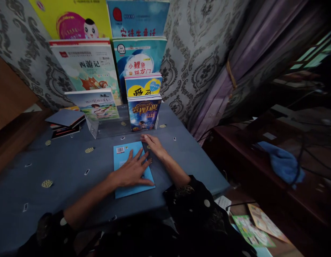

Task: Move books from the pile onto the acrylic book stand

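Note:
A thin light-blue book (122, 157) lies back cover up on the blue-grey table (61, 167), its barcode at the upper left corner. My left hand (133, 171) rests flat on top of it, fingers spread and stretched out. My right hand (152, 145) lies at the book's upper right edge, fingers flat and extended toward the left, touching the table and the book's edge. Neither hand grips anything.
Behind the hands a clear stand (101, 126) shows several children's books in tiers, the nearest a dark blue one (144, 112). A small stack of books (65, 123) lies at the left. Curtains (229, 64) hang at the right. Papers (252, 228) lie on the floor.

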`<state>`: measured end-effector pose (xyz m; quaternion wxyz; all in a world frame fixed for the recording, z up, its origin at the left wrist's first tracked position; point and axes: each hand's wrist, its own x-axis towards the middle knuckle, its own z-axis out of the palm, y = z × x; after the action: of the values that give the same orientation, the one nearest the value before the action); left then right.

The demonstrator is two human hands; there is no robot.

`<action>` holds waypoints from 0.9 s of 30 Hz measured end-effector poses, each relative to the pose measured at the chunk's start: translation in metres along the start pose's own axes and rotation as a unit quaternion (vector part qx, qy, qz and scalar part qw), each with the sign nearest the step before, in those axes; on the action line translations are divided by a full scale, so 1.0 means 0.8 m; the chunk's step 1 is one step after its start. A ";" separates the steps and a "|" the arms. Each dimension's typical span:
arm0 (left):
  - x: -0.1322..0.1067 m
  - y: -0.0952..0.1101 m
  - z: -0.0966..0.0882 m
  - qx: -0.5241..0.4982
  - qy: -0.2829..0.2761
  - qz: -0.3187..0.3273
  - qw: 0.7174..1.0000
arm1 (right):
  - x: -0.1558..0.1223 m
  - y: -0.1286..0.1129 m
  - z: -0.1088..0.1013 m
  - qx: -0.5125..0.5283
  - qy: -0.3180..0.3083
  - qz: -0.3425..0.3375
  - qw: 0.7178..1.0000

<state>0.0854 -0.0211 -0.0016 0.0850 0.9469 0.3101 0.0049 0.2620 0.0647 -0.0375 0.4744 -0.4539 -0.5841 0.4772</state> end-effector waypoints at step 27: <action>-0.005 -0.066 -0.014 -0.084 -0.025 0.006 0.996 | 0.015 0.005 0.006 0.019 0.020 0.014 1.000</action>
<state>0.0506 0.0202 0.0011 0.1718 0.9381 0.3006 0.0074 0.2558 0.0765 -0.0406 0.4882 -0.4621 -0.5587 0.4857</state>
